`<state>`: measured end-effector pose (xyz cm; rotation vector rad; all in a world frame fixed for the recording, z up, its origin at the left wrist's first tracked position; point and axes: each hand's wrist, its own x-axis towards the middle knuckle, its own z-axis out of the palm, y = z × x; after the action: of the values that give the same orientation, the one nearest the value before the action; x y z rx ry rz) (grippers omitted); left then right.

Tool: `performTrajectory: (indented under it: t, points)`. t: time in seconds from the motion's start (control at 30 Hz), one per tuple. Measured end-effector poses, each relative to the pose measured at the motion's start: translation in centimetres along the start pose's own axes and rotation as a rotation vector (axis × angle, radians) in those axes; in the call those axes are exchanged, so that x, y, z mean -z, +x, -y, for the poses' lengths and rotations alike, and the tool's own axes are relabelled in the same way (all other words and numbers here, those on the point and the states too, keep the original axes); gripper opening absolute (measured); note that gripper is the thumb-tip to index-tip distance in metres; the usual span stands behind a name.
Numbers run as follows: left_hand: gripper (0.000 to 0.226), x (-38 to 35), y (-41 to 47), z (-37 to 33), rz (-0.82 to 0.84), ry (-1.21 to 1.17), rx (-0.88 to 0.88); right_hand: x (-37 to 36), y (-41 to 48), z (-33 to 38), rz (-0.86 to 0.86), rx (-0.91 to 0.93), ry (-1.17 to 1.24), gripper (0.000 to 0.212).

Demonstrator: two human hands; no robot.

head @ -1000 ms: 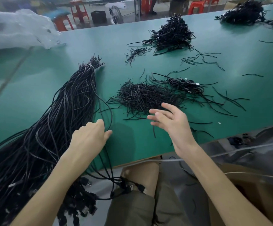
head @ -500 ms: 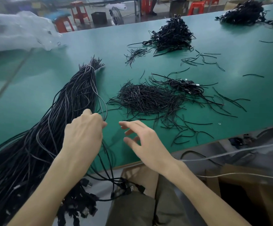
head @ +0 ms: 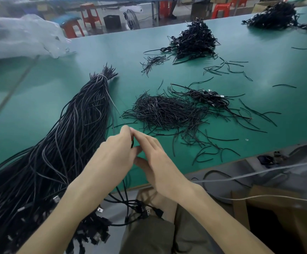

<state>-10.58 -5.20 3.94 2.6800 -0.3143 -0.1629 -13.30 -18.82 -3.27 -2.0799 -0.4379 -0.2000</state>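
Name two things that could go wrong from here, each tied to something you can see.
1. The left hand and right hand meet on one cable beside the big bundle; pulling it may drag neighbours along and tangle them.
2. Plugs hang over the table edge; they could snag or pull cables down.

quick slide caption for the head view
Left hand pinches a black cable from the tied cable bundle, right hand touching it, over a green table strewn with short black wires.
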Motion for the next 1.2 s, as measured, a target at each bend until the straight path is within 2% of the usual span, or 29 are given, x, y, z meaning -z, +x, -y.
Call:
performTrajectory:
  t: [0.07, 0.17, 0.23, 0.33, 0.4, 0.47, 0.53, 0.67, 0.73, 0.83, 0.93, 1.07, 1.13, 1.2]
  points:
    - [0.016, -0.2, -0.3, 0.4, 0.013, -0.139, -0.044, 0.0, -0.1, -0.1, 0.019, 0.012, 0.041, 0.078]
    - [0.011, -0.2, -0.5, 1.1, -0.017, -0.195, -0.115, 0.4, -0.4, -0.2, 0.043, -0.02, 0.115, 0.076]
    - [0.009, 0.1, -0.6, 1.6, 0.077, -0.218, -0.157, 0.7, -0.4, -0.2, 0.059, -0.019, 0.085, 0.071]
    - [0.015, 1.1, -0.5, 2.5, 0.292, -0.294, -0.172, 1.0, -0.3, -0.2, 0.121, -0.03, -0.034, 0.051]
    - [0.024, 1.4, -0.2, 3.2, 0.37, -0.464, -0.134, 1.5, 0.0, -0.2, 0.078, 0.018, -0.19, 0.032]
    - [0.036, 1.7, 0.0, 4.1, 0.4, -0.538, -0.1, 2.2, 0.2, -0.2, -0.006, 0.089, -0.22, 0.014]
    - [0.04, 2.2, 0.2, 5.2, 0.432, -0.551, -0.12, 2.8, 0.3, -0.1, -0.119, 0.063, -0.072, 0.015]
    - [0.048, 3.7, 0.4, 7.8, 0.479, -0.593, -0.249, 4.5, 0.4, -0.1, -0.449, -0.188, 0.544, 0.022]
    - [0.045, 3.8, 0.6, 8.7, 0.453, -0.658, -0.284, 5.5, 0.4, -0.1, -0.544, -0.223, 0.646, 0.026]
    - [0.04, 3.2, 1.1, 9.0, 0.361, -0.952, -0.23, 5.6, 0.1, 0.3, -0.435, -0.171, 0.534, 0.026]
    - [0.029, 2.4, 2.1, 8.1, 0.17, -1.184, -0.077, 4.6, -0.8, 0.4, -0.277, -0.159, 0.405, 0.025]
    - [0.024, 1.8, 3.4, 6.6, 0.155, -1.842, 0.182, 3.6, -1.7, -0.1, -0.071, -0.125, 0.153, 0.021]
    - [0.021, 1.4, 3.7, 6.4, 0.128, -1.971, 0.214, 3.1, -2.1, -0.2, 0.035, -0.121, 0.06, 0.021]
    - [0.021, 0.9, 3.8, 6.2, 0.105, -1.96, 0.216, 2.6, -2.3, -0.2, 0.09, -0.115, -0.012, 0.023]
